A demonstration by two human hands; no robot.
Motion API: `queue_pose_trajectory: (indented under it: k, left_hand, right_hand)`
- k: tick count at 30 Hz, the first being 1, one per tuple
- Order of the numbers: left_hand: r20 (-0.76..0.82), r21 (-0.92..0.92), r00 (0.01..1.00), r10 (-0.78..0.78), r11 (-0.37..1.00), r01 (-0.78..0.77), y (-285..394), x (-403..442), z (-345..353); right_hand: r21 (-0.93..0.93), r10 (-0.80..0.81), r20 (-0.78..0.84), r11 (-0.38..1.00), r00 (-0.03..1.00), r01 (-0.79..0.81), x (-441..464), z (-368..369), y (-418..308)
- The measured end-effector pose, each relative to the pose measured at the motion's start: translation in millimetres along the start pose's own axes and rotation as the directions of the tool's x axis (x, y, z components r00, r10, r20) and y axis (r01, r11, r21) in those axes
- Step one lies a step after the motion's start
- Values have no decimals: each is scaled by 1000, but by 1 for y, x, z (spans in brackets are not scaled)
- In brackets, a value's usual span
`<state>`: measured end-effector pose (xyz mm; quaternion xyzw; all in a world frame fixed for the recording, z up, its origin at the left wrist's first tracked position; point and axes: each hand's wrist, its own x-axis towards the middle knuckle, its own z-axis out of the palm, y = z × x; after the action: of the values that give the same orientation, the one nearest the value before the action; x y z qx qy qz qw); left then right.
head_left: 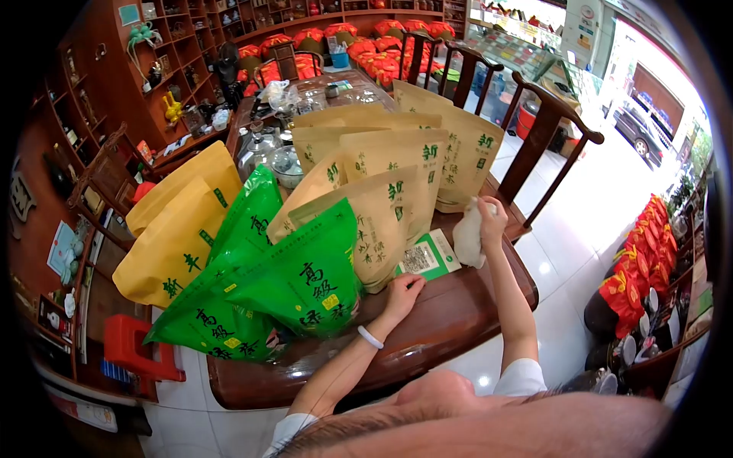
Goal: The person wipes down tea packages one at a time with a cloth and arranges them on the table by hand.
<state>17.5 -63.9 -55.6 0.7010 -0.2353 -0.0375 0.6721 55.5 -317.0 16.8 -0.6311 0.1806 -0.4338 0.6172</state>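
My right hand [493, 221] grips a bunched white cloth [468, 237] near the right edge of the dark wooden table [458, 313]. My left hand [403, 296], with a white bangle on the wrist, rests at the near corner of a green and white QR-code card [429, 257]. Its fingers are curled; whether they hold anything is hidden. Just behind it stands a kraft-paper tea bag [370, 229] with green lettering, several similar ones behind. To the left, shiny green tea bags [305, 278] lean together, beside yellow-brown bags [179, 244].
Glass teaware [286, 164] stands behind the bags. Wooden chairs [551, 137] line the table's right side, and a red stool [141, 347] is at lower left. Jars with red covers [637, 256] stand on the right. Shelves [175, 46] cover the left wall.
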Motion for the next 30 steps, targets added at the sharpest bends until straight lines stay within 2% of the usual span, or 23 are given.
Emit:
queue_pose_trajectory:
  k: [2, 3, 5, 9, 11, 12, 14, 18, 20, 22, 24, 26, 28, 30]
  left_hand:
    - [12, 28, 1000, -2, 1000, 2, 1, 0, -1]
    - [7, 22, 1000, 1, 1000, -2, 2, 0, -1]
    - [-1, 10, 999, 34, 999, -34, 1, 0, -2]
    - [40, 19, 998, 47, 999, -48, 1, -1, -3]
    - [11, -72, 996, -94, 993, 94, 1, -1, -3]
    - [19, -66, 996, -86, 994, 87, 1, -1, -3]
    - [-31, -275, 993, -117, 956, 104, 1, 1, -1]
    - [-20, -282, 992, -122, 953, 112, 1, 2, -5]
    - [-22, -292, 993, -114, 951, 102, -1, 3, -4]
    - [-16, -282, 993, -120, 953, 110, 0, 3, -5]
    - [1, -274, 991, -132, 953, 127, -1, 3, -4]
    - [-92, -287, 991, -99, 955, 69, -4, 4, -1]
    - [-39, -278, 992, -123, 955, 107, 2, 1, -3]
    - [-32, -249, 996, -81, 966, 70, 7, 0, -2]
  right_hand:
    - [-118, -84, 213, 987, 974, 111, -8, 6, -8]
    - [-123, -78, 204, 987, 976, 104, -12, 11, -20]
    - [-150, -207, 310, 953, 928, 262, -18, 25, -48]
    - [-117, -180, 371, 964, 911, 239, -23, 53, -59]
    - [-143, -18, 614, 981, 789, 134, -21, 64, -35]
    - [-138, -25, 606, 981, 795, 137, -20, 67, -24]
    - [-158, 43, 541, 986, 840, 52, -22, 69, -9]
    - [-152, -24, 414, 984, 910, 95, -37, 49, -10]
    - [-164, 8, 380, 985, 925, 59, -49, 29, -41]
    - [-85, -27, 287, 995, 958, 53, -51, 2, -46]
    - [-97, -33, 253, 993, 967, 60, -47, -30, -44]
    - [-114, -41, 214, 991, 976, 66, -47, -58, -42]
    - [-67, 25, 216, 998, 976, -11, -55, -82, -49]
    - [-106, 14, 183, 994, 983, 6, -62, -99, -52]
